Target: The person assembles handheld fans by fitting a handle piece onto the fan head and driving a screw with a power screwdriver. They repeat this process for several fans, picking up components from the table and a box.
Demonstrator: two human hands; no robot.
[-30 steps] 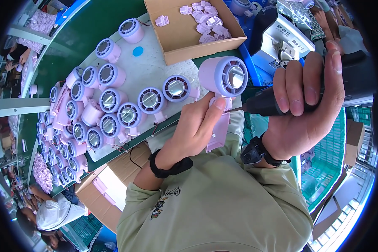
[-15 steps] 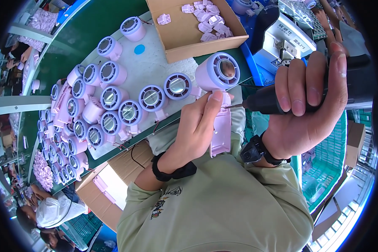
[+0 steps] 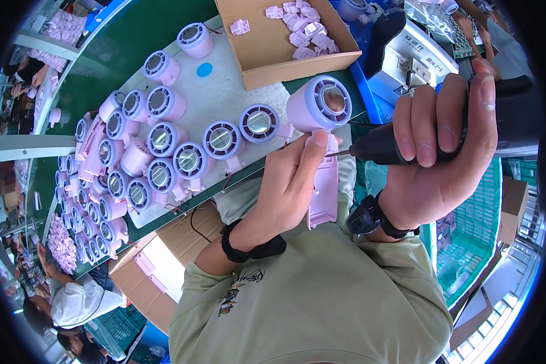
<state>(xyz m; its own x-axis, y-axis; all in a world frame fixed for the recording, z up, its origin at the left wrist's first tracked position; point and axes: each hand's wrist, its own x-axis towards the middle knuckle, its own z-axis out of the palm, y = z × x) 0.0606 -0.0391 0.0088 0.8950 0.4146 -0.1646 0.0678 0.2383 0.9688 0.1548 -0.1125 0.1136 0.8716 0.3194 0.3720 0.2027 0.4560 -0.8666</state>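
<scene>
My left hand (image 3: pixel 293 173) is closed around a pale pink handheld fan (image 3: pixel 326 191), pinching it just below its round head (image 3: pixel 319 103). The fan's head points away from me, and its open handle shell hangs toward my shirt. In my right hand (image 3: pixel 446 148) is a black electric screwdriver (image 3: pixel 379 144), with fingers wrapped over its body. Its thin bit (image 3: pixel 340 153) reaches the fan's neck beside my left fingertips. Any screw at the tip is too small to make out.
Many pink fan heads (image 3: pixel 220 139) stand on the white mat and green table to the left. A cardboard box (image 3: pixel 285 64) of small pink parts is at the back. Right of it sits a white-and-black screw feeder (image 3: pixel 415 57). A green basket (image 3: pixel 467 242) stands at right; people work at far left.
The fan and my left hand have shifted slightly to the right. My right hand has shifted a little left with the screwdriver, whose bit stays at the fan's neck.
</scene>
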